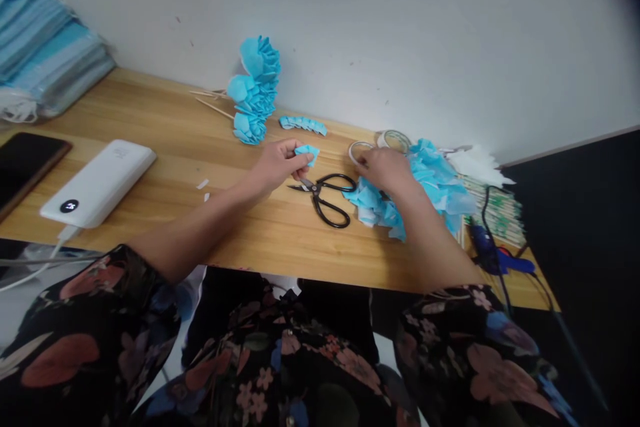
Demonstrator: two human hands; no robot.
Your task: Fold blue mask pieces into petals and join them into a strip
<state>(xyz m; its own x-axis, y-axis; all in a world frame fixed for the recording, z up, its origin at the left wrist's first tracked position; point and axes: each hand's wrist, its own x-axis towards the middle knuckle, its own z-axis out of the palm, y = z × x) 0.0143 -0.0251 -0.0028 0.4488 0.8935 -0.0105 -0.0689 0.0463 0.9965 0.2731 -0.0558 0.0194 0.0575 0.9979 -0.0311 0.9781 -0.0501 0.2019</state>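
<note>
My left hand (277, 163) pinches a small folded blue paper piece (307, 152) just above the wooden table (165, 140). My right hand (385, 170) rests on a roll of tape (359, 149), fingers curled on its rim, beside a heap of blue paper pieces (425, 187). Black scissors (325, 197) lie shut on the table between both hands. A finished blue paper flower (255, 90) on wooden sticks leans against the wall behind my left hand. A short strip of folded blue petals (303, 124) lies near it.
A white power bank (100, 180) with a cable and a dark phone (25, 163) lie at the left. Stacked blue face masks (45, 47) fill the far left corner. A second tape roll (395, 140), wooden sticks (495, 213), white paper (477, 163) and a blue glue gun (493, 253) sit right.
</note>
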